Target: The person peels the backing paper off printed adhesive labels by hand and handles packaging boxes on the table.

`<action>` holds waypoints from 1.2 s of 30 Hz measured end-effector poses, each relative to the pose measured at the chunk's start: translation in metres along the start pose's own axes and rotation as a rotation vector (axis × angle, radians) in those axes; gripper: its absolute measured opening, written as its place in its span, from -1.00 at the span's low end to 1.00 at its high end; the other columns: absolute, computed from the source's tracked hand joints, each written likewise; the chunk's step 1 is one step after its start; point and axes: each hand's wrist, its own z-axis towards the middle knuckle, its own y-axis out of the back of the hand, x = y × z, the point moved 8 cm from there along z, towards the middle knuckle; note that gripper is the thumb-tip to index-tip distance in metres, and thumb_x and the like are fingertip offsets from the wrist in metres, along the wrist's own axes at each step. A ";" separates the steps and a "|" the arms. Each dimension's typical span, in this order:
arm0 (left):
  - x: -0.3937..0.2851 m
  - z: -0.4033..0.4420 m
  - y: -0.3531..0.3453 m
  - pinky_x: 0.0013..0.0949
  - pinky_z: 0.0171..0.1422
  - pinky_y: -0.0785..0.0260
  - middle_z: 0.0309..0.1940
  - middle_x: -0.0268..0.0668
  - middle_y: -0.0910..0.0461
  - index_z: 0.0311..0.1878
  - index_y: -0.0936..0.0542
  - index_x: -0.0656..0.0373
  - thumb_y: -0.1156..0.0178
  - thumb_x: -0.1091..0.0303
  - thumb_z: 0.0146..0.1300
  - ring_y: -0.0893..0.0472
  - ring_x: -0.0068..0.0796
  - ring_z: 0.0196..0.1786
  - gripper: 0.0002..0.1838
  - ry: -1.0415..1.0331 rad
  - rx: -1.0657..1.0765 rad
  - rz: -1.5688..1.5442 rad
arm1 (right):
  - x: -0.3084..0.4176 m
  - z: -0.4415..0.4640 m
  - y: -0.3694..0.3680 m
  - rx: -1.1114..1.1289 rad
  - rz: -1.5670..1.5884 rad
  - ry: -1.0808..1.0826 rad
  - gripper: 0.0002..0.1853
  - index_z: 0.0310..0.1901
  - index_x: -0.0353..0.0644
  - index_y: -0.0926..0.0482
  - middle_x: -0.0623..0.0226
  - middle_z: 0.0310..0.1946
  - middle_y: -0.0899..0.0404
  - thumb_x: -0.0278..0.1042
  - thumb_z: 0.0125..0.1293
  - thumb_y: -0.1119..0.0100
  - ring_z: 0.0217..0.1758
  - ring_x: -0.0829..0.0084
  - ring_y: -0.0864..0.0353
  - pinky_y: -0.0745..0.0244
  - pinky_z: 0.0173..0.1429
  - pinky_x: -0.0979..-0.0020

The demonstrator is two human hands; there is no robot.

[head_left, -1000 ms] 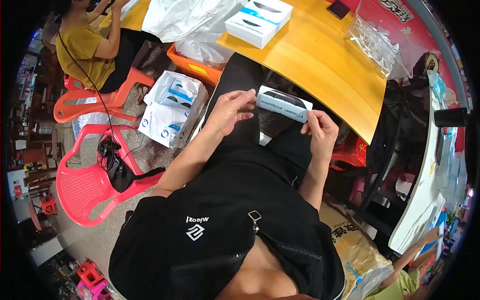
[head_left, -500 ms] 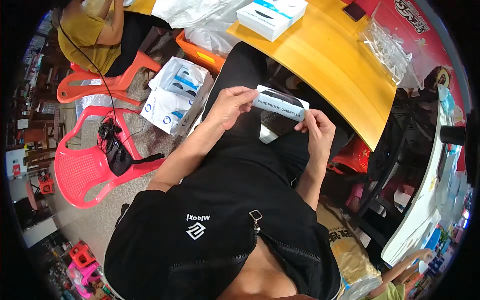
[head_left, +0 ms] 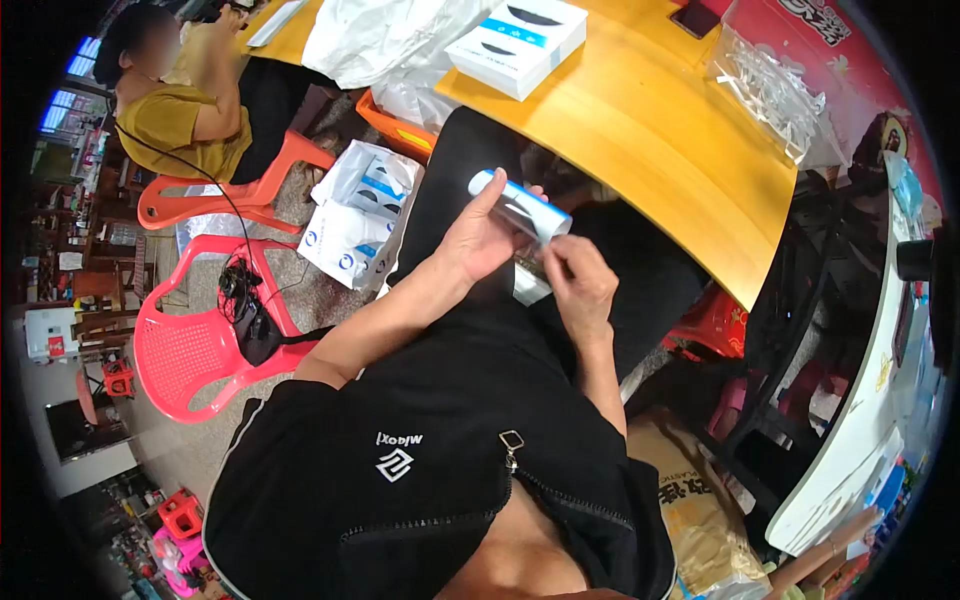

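White-and-blue roll turned over and tilted more, right hand moved inward, left hand wrapped around the roll above the lap, right fingers bunched at its right end, grip unclear

Your yellow table held a few things — a white pack with a blue stripe, a dark phone, and clear plastic around pale strips. On the gray floor beside you stood a pink chair.

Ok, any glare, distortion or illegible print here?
Head view: fisheye distortion, black corners, yellow wooden table looking bowed; head view: glints on the heap of glossy pale strips; head view: no readable print on the white-and-blue cylinder.
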 end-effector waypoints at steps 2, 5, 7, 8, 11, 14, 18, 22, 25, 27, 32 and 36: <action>-0.005 0.011 0.014 -0.02 0.26 -0.27 -0.05 -0.15 -0.52 -0.02 -0.45 0.08 -0.22 0.05 0.21 -0.48 -0.17 0.09 -0.61 -0.080 -0.109 -0.018 | -0.008 -0.006 -0.012 0.118 0.022 0.021 -0.90 -0.37 -0.27 -0.56 0.18 -0.37 -0.58 -0.57 0.06 -0.28 -0.32 0.24 -0.62 -0.53 -0.24 0.37; -0.012 0.021 0.029 -0.11 0.27 -0.29 -0.07 -0.21 -0.53 -0.05 -0.47 0.18 -0.24 0.09 0.20 -0.49 -0.25 0.06 -0.60 -0.078 -0.091 -0.019 | -0.026 -0.010 -0.022 0.146 0.125 -0.026 -0.90 -0.30 -0.32 -0.58 0.15 -0.28 -0.62 -0.59 0.12 -0.23 -0.21 0.25 -0.65 -0.53 -0.15 0.40; -0.021 0.029 0.044 -0.09 0.29 -0.27 -0.04 -0.20 -0.53 -0.05 -0.47 0.18 -0.26 0.15 0.19 -0.47 -0.23 0.11 -0.62 -0.111 -0.127 -0.012 | -0.054 -0.015 -0.030 0.169 0.306 -0.198 -0.92 -0.29 -0.37 -0.59 0.14 -0.20 -0.63 -0.58 0.19 -0.17 -0.17 0.38 -0.65 -0.51 -0.09 0.47; -0.027 0.033 0.052 -0.07 0.30 -0.27 -0.03 -0.20 -0.53 -0.04 -0.47 0.17 -0.28 0.16 0.18 -0.48 -0.22 0.11 -0.62 -0.131 -0.126 0.018 | -0.065 -0.016 -0.033 0.160 0.390 -0.163 -0.91 -0.26 -0.38 -0.59 0.16 -0.18 -0.64 -0.58 0.24 -0.12 -0.20 0.45 -0.63 -0.50 -0.09 0.49; -0.048 0.029 0.055 -0.09 0.27 -0.29 -0.06 -0.19 -0.55 -0.04 -0.47 0.17 -0.32 0.09 0.12 -0.50 -0.21 0.11 -0.55 -0.130 -0.177 -0.066 | -0.125 -0.035 -0.037 0.073 0.847 -0.674 -0.84 -0.20 -0.35 -0.59 0.15 -0.15 -0.63 -0.50 0.34 -0.01 -0.31 0.56 -0.60 -0.47 -0.19 0.56; -0.080 0.032 0.061 -0.09 0.29 -0.30 -0.05 -0.15 -0.54 -0.06 -0.47 0.18 -0.30 0.06 0.13 -0.51 -0.18 0.09 -0.55 -0.289 -0.204 -0.143 | -0.161 -0.027 -0.031 -0.133 1.071 -0.671 -0.78 -0.09 -0.31 -0.55 0.15 -0.22 -0.63 -0.37 0.37 0.00 -0.41 0.55 -0.54 -0.45 -0.28 0.56; -0.095 0.026 0.032 -0.08 0.25 -0.33 -0.02 -0.10 -0.53 0.05 -0.40 0.23 -0.26 0.18 0.20 -0.51 -0.15 0.09 -0.54 -0.375 -0.101 0.172 | -0.130 -0.003 -0.064 0.143 1.148 -0.739 -0.55 0.19 -0.40 -0.34 0.09 0.10 -0.48 -0.22 0.41 0.05 0.01 0.42 -0.56 -0.42 0.08 0.48; -0.076 0.013 -0.013 -0.18 0.12 -0.45 -0.06 -0.02 -0.55 0.13 -0.35 0.32 -0.21 0.50 0.15 -0.58 -0.20 0.01 -0.54 -0.348 -0.013 0.595 | -0.083 0.021 -0.084 0.410 0.883 -0.649 -0.53 0.18 -0.34 -0.37 0.22 -0.02 -0.53 -0.38 0.24 -0.09 -0.07 0.54 -0.52 -0.41 0.01 0.52; -0.069 0.006 -0.032 -0.38 -0.03 -0.50 -0.17 -0.14 -0.61 0.10 -0.41 0.32 -0.32 0.51 0.05 -0.62 -0.41 -0.14 -0.48 -0.369 -0.003 0.763 | -0.065 0.027 -0.085 0.509 0.575 -0.670 -0.48 0.06 -0.30 -0.48 0.31 -0.28 -0.59 -0.31 0.04 -0.34 -0.25 0.58 -0.55 -0.44 -0.15 0.52; -0.065 0.006 -0.034 -0.39 -0.05 -0.49 -0.16 -0.15 -0.61 0.10 -0.42 0.31 -0.35 0.48 0.01 -0.62 -0.45 -0.15 -0.46 -0.384 0.058 0.926 | -0.067 0.020 -0.092 0.574 0.465 -0.671 -0.49 0.01 -0.29 -0.51 0.33 -0.36 -0.60 -0.27 0.01 -0.38 -0.30 0.59 -0.55 -0.44 -0.19 0.52; -0.057 0.000 -0.028 -0.42 -0.02 -0.45 -0.16 -0.24 -0.55 0.15 -0.33 0.28 -0.40 0.48 -0.08 -0.56 -0.52 -0.09 -0.32 -0.387 0.100 0.894 | -0.061 0.015 -0.090 0.430 0.371 -0.581 -0.60 -0.12 -0.32 -0.56 0.29 -0.37 -0.62 -0.30 0.02 -0.35 -0.29 0.58 -0.56 -0.45 -0.15 0.50; -0.051 0.006 -0.004 -0.44 -0.06 -0.42 -0.19 -0.27 -0.57 0.01 -0.45 0.28 -0.43 0.41 -0.11 -0.54 -0.57 -0.15 -0.44 -0.414 0.109 1.040 | -0.082 0.009 -0.093 0.403 0.402 -0.632 -0.63 -0.14 -0.33 -0.57 0.30 -0.40 -0.63 -0.37 -0.01 -0.33 -0.31 0.61 -0.55 -0.47 -0.17 0.49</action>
